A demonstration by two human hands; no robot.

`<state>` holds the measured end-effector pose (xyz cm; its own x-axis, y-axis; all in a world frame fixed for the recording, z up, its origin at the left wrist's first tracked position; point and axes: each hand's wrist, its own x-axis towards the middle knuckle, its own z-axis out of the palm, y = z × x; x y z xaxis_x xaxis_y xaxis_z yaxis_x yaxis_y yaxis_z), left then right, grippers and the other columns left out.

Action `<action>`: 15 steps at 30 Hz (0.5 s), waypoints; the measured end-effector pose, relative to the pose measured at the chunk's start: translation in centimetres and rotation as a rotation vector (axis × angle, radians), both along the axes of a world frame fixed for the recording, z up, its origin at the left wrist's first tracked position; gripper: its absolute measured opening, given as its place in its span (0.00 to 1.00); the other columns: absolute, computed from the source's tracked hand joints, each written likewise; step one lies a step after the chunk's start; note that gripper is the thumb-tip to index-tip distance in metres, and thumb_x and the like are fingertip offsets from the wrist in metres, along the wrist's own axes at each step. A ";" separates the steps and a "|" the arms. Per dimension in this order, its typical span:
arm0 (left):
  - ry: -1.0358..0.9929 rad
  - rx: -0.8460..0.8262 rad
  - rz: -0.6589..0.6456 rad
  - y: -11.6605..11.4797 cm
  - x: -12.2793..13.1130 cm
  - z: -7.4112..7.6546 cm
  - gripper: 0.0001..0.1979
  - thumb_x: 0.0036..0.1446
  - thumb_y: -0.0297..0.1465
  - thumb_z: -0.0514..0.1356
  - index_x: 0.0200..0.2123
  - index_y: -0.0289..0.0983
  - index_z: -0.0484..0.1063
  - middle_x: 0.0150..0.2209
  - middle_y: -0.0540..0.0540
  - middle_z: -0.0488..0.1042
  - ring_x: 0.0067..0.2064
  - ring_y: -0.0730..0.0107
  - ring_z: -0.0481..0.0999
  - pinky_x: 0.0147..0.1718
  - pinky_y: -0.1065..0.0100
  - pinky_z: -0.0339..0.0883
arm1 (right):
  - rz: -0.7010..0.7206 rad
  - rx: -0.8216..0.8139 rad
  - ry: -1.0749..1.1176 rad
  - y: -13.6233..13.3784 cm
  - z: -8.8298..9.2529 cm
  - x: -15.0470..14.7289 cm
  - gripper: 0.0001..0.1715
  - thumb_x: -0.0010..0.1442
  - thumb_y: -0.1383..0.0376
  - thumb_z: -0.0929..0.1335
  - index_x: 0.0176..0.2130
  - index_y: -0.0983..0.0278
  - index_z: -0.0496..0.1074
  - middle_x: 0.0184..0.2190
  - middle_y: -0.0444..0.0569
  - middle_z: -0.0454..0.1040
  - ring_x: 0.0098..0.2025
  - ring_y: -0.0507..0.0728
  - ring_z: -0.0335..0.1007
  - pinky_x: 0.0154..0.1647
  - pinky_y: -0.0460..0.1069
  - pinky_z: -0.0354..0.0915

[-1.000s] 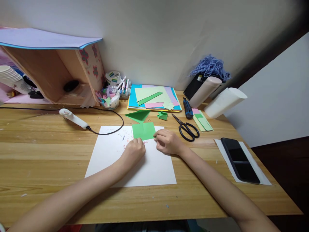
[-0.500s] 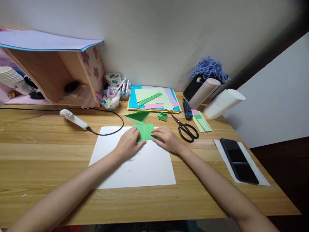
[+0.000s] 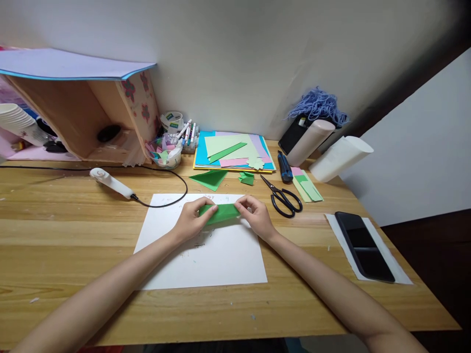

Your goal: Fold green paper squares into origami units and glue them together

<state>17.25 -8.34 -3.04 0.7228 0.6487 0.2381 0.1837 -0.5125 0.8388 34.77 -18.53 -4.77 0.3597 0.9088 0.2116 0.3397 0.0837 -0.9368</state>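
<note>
A piece of green paper is held between my two hands, tilted up above a white sheet. My left hand pinches its left end, thumb on the near face. At the right end, my right hand grips the corner between thumb and fingers. The fingertips behind the paper are hidden. Just beyond lie a folded green paper triangle and a small folded green piece. Black-handled scissors rest to the right of my right hand, blades pointing away.
A white glue gun with a black cord lies at left, near an open box. Behind are stacked coloured papers and a tub of scraps. On the right are a utility knife, paper rolls and a phone.
The green paper lay flat on the white sheet under my hands. Now it is raised and tilted, showing as a narrower strip, with both hands pinching its ends.
</note>
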 end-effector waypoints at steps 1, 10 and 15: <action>-0.020 -0.060 0.026 0.2 0.1 -0.1 0.12 0.56 0.38 0.54 0.29 0.35 0.69 0.29 0.49 0.72 0.31 0.72 0.69 0.30 0.72 0.61 | -0.014 -0.013 0.064 0.1 -0.1 -0.1 0.13 0.56 0.56 0.65 0.30 0.64 0.67 0.27 0.45 0.68 0.28 0.52 0.64 0.29 0.46 0.63; 0.078 0.134 0.084 0.3 0.5 -1.1 0.12 0.53 0.33 0.57 0.42 0.38 0.69 0.42 0.44 0.73 0.42 0.64 0.72 0.38 0.64 0.66 | -0.036 -0.185 0.039 1.2 -0.8 1.3 0.16 0.53 0.54 0.66 0.28 0.65 0.69 0.20 0.42 0.65 0.22 0.50 0.60 0.23 0.44 0.57; 0.225 0.565 -0.100 -0.5 0.4 -1.7 0.12 0.58 0.27 0.51 0.41 0.38 0.72 0.43 0.43 0.74 0.43 0.64 0.72 0.41 0.62 0.66 | -0.073 -0.195 -0.073 1.4 -1.1 1.3 0.13 0.54 0.56 0.65 0.30 0.65 0.70 0.20 0.41 0.64 0.23 0.50 0.59 0.23 0.44 0.56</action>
